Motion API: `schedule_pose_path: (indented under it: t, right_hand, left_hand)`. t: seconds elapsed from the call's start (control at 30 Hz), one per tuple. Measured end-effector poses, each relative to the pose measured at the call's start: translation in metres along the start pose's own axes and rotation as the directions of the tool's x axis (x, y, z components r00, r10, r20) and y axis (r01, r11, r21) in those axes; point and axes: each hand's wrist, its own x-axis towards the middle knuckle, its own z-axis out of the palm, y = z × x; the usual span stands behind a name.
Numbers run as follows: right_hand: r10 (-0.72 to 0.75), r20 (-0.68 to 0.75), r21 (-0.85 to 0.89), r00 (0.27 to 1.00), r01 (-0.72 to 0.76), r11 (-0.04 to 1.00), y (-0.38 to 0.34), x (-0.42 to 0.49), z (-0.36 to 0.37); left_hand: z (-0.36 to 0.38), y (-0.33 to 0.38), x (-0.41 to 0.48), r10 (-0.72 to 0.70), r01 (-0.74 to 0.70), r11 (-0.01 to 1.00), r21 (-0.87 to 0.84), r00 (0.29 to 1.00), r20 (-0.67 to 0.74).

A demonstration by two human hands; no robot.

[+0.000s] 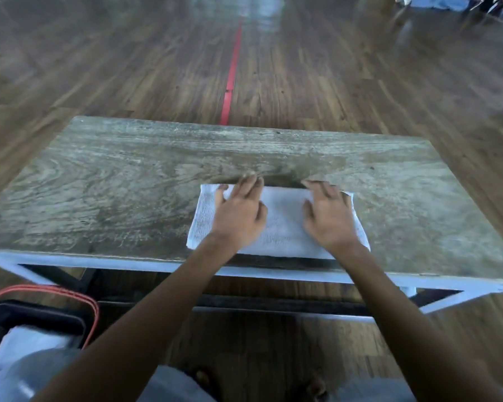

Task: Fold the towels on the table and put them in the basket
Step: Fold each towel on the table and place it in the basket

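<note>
Fingers of both your hands lie straight and slightly spread, palms down on a white towel. Your left hand presses its left half and your right hand its right half, with fingertips at the far edge. The towel lies as a flat rectangle at the near edge of a worn wooden table, a little right of centre. At near left, lower than the table, a dark basket with an orange rim holds white cloth. A red line crosses the floor beyond.
</note>
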Motion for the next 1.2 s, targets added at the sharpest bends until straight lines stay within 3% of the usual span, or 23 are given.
schedule_pose_path:
  t: [0.07, 0.17, 0.33, 0.53, 0.83, 0.93, 1.07, 1.2]
  right_hand:
    - [-0.101, 0.115, -0.054, 0.988, 0.108, 0.993, -0.020, -0.010, 0.012]
    - [-0.078, 0.286, -0.103, 0.955, 0.111, 0.988, -0.018, -0.014, 0.026]
    - [0.009, 0.341, -0.167, 0.940, 0.051, 0.985, -0.001, -0.012, 0.020]
    - [0.112, 0.304, -0.159, 0.946, -0.065, 0.985, 0.045, -0.014, 0.001]
    - [0.072, 0.353, 0.013, 0.933, -0.082, 0.997, 0.097, -0.011, -0.017]
    - [0.126, 0.315, 0.210, 0.941, -0.199, 0.957, 0.111, 0.005, -0.020]
    - [0.150, 0.445, 0.328, 0.883, -0.316, 0.890, 0.118, 0.028, -0.024]
    - [0.120, 0.466, 0.407, 0.877, -0.332, 0.851, 0.121, 0.040, -0.028]
  left_hand:
    - [0.012, 0.006, -0.005, 0.027, -0.036, 0.997, 0.074, 0.992, 0.123]
    - [0.019, 0.001, -0.010, -0.018, -0.008, 0.994, 0.110, 0.971, 0.236]
    - [0.013, -0.009, -0.010, -0.091, 0.067, 0.993, 0.099, 0.960, 0.265]
    - [0.008, -0.036, -0.022, -0.169, 0.157, 0.984, 0.086, 0.972, 0.166]
    - [0.003, -0.046, -0.029, -0.221, 0.221, 0.966, 0.133, 0.975, -0.015]
    - [0.004, 0.001, -0.029, -0.116, 0.118, 0.992, 0.035, 0.992, -0.052]
    - [0.020, 0.088, -0.035, 0.170, -0.174, 0.977, -0.121, 0.984, -0.044]
    - [0.038, 0.134, -0.026, 0.233, -0.242, 0.959, -0.149, 0.970, -0.074]
